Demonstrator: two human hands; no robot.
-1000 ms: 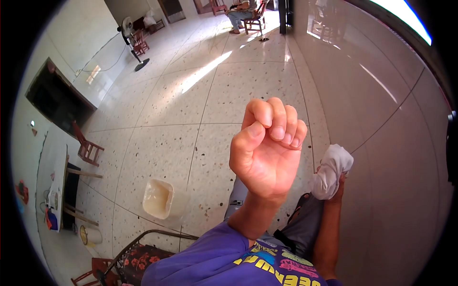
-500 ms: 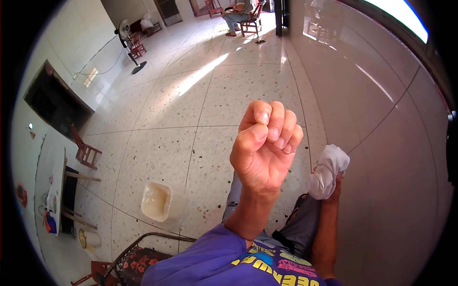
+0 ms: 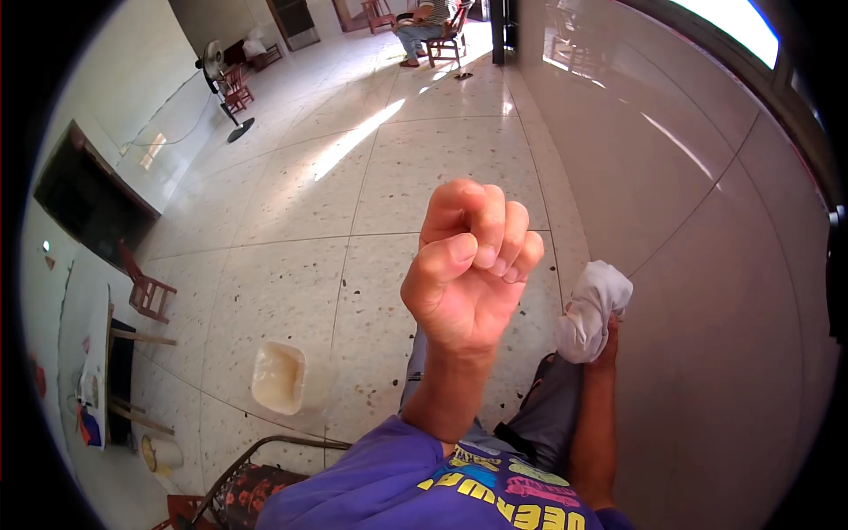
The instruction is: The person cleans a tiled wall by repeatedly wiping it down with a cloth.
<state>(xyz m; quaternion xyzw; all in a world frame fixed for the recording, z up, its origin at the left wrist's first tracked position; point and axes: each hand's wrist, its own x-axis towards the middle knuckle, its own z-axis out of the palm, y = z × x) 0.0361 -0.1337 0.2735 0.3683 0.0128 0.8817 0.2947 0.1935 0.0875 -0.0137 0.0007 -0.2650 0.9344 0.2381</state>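
My left hand (image 3: 477, 269) is raised in the middle of the view, palm toward me. Its fingers are curled over and the thumb tip meets the index finger; anything pinched there is too small or hidden to make out. Lower to the right, a bunched white cloth (image 3: 594, 311) is gripped by my right hand (image 3: 613, 333), close to the tiled wall. The cloth covers most of that hand, so its fingers barely show. A clear gap separates the two hands.
A pale square bin (image 3: 281, 378) stands on the floor at left. Beside me is a chair with a floral seat (image 3: 252, 488). Farther off are a wooden chair (image 3: 152, 287), a standing fan (image 3: 215, 71) and a seated person (image 3: 424, 34). A tiled wall (image 3: 698, 291) runs along my right.
The whole view has shifted slightly, so the room and both hands sit further left. The left hand stays raised, its thumb and index finger slightly changed in pose. The right hand keeps the cloth.
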